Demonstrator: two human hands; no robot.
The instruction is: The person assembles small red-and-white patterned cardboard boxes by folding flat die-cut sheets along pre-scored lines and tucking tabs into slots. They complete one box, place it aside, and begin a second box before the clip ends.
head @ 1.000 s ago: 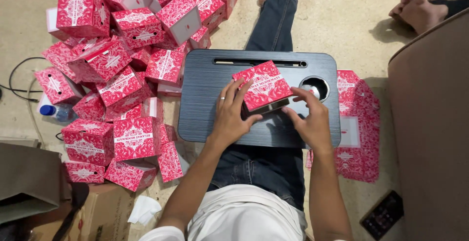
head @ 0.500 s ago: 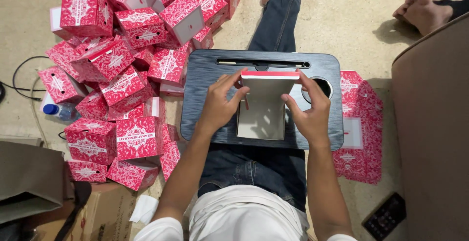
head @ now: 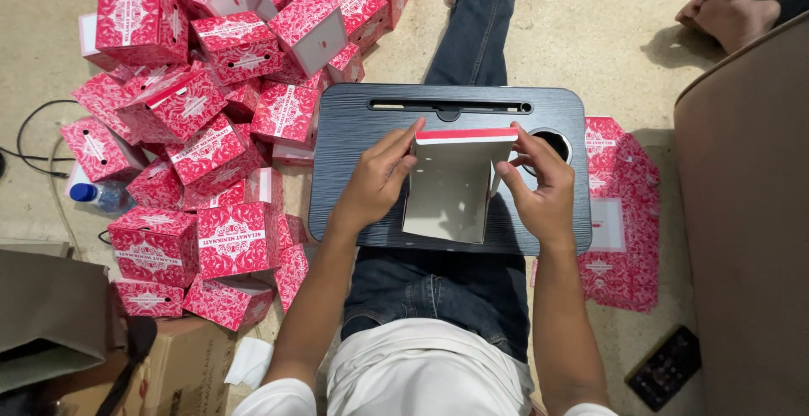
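Observation:
A half-folded red cardboard box [head: 451, 184] stands on the dark lap tray [head: 354, 129], its grey inside facing me and a red-and-white edge at the top. My left hand [head: 377, 182] grips the box's left side wall. My right hand [head: 539, 188] grips its right side wall, fingers curled over the upper corner. Both hands hold the box upright between them. The tray rests across my legs in blue jeans.
A big heap of folded red patterned boxes [head: 211, 121] covers the floor on the left. Flat unfolded box blanks [head: 619, 214] are stacked right of the tray. A bottle [head: 93, 195], a cable, a brown sofa edge [head: 750, 214], a remote [head: 666, 368] and another person's feet [head: 725, 7] lie around.
A second ago the box lay tilted, red patterned side up, under my hands. It has been turned over and opened, so its grey inside now faces me.

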